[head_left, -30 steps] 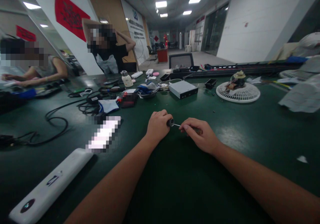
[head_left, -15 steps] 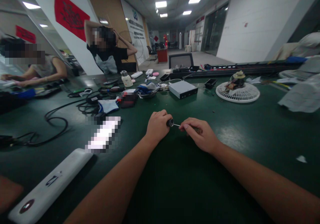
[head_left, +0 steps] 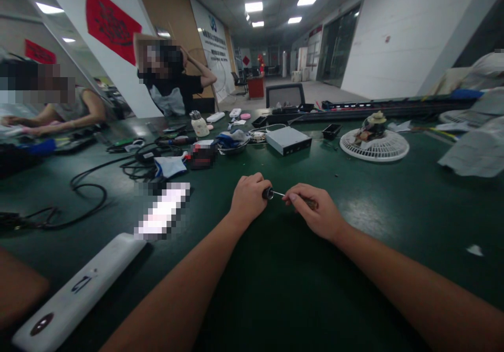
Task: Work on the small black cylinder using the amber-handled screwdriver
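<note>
My left hand (head_left: 249, 199) is wrapped around a small dark cylindrical part (head_left: 268, 193), whose round open end faces right. Most of that part is hidden by my fingers. A screwdriver (head_left: 279, 193) with a thin metal shaft is pinched in my right hand (head_left: 311, 210); a bit of its brownish handle shows under my palm. The tip of the shaft meets the round end of the part, but I cannot tell how deep it reaches. Both hands are over the dark green table (head_left: 275, 289).
Left of my arm lie a long white device (head_left: 79, 294) and a bright phone-like screen (head_left: 165, 210). Farther back are black cables (head_left: 90, 184), a grey disc drive (head_left: 288, 139), a small black tray (head_left: 332, 130) and a white fan grille (head_left: 374, 150). Another person's arm (head_left: 19, 289) enters at lower left.
The other person's arm at the lower left has come slightly farther into view. My hands hold nearly the same position and grip.
</note>
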`<action>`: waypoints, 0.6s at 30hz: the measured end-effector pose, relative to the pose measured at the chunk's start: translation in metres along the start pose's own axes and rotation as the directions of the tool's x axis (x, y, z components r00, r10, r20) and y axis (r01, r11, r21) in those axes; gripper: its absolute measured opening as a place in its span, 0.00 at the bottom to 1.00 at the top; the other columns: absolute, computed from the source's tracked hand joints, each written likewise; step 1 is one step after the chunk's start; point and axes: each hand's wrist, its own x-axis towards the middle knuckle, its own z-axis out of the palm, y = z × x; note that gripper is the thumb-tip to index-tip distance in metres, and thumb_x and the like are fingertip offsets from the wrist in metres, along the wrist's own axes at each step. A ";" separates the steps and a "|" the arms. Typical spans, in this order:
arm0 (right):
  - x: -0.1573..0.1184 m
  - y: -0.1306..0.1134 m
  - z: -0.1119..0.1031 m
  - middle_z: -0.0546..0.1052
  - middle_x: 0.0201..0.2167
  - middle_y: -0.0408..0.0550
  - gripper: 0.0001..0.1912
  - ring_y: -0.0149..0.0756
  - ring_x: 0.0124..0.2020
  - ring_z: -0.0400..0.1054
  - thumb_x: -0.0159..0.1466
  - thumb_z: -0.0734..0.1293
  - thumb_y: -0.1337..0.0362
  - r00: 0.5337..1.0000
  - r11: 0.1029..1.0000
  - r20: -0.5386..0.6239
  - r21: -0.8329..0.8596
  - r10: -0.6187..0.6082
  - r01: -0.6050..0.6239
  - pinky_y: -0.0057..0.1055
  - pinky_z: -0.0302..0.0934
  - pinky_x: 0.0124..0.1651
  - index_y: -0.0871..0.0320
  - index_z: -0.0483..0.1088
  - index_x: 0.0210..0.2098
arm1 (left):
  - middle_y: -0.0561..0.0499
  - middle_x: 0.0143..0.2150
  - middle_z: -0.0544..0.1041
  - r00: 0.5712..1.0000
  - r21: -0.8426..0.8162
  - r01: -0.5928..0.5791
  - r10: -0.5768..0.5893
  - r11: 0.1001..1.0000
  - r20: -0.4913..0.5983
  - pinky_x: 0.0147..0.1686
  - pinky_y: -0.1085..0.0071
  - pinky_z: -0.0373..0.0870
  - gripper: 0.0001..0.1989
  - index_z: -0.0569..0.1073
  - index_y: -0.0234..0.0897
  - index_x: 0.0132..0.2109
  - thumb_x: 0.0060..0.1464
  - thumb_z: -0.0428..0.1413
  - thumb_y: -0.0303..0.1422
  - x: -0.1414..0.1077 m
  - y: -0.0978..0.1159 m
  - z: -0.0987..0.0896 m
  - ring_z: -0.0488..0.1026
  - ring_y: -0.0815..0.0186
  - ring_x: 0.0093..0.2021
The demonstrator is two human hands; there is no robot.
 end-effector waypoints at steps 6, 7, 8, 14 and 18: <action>0.000 -0.001 -0.003 0.79 0.30 0.48 0.12 0.37 0.32 0.72 0.70 0.63 0.63 0.998 0.999 0.060 -0.032 0.022 -0.020 0.34 0.64 0.37 0.58 0.78 0.35 | 0.49 0.39 0.73 1.000 -0.003 -0.023 0.023 1.000 0.013 0.40 0.63 0.62 0.09 0.78 0.41 0.38 0.55 0.56 0.23 0.000 0.000 0.001 0.69 0.61 0.38; -0.001 -0.002 -0.004 0.79 0.30 0.48 0.13 0.37 0.32 0.73 0.70 0.63 0.63 0.997 1.000 0.069 -0.010 0.018 -0.017 0.34 0.64 0.37 0.58 0.78 0.35 | 0.49 0.39 0.73 1.000 -0.003 -0.020 0.020 1.000 0.012 0.40 0.63 0.63 0.09 0.78 0.41 0.38 0.55 0.56 0.23 0.000 0.000 0.000 0.69 0.62 0.38; -0.001 -0.002 -0.004 0.79 0.31 0.48 0.13 0.37 0.32 0.73 0.70 0.62 0.63 0.998 1.000 0.068 0.013 0.011 -0.012 0.34 0.65 0.37 0.58 0.78 0.36 | 0.49 0.39 0.73 1.000 -0.003 -0.016 0.016 1.000 0.010 0.40 0.64 0.63 0.09 0.78 0.41 0.38 0.55 0.56 0.23 0.000 0.000 0.000 0.69 0.62 0.38; 0.000 -0.002 -0.002 0.79 0.33 0.48 0.13 0.35 0.32 0.72 0.71 0.62 0.63 1.000 0.999 -0.006 -0.029 0.026 -0.026 0.33 0.62 0.35 0.58 0.78 0.38 | 0.49 0.39 0.73 1.000 -0.008 -0.010 0.010 1.000 0.010 0.39 0.64 0.63 0.09 0.78 0.41 0.38 0.55 0.56 0.23 0.000 0.000 0.001 0.69 0.62 0.38; 0.000 0.001 -0.002 0.79 0.31 0.47 0.14 0.36 0.33 0.73 0.71 0.62 0.63 0.998 0.999 0.049 0.015 0.046 -0.047 0.33 0.64 0.37 0.58 0.78 0.36 | 0.49 0.39 0.73 1.000 0.002 -0.020 0.020 1.000 0.018 0.39 0.64 0.64 0.10 0.78 0.41 0.39 0.55 0.56 0.23 -0.001 0.000 0.001 0.69 0.62 0.38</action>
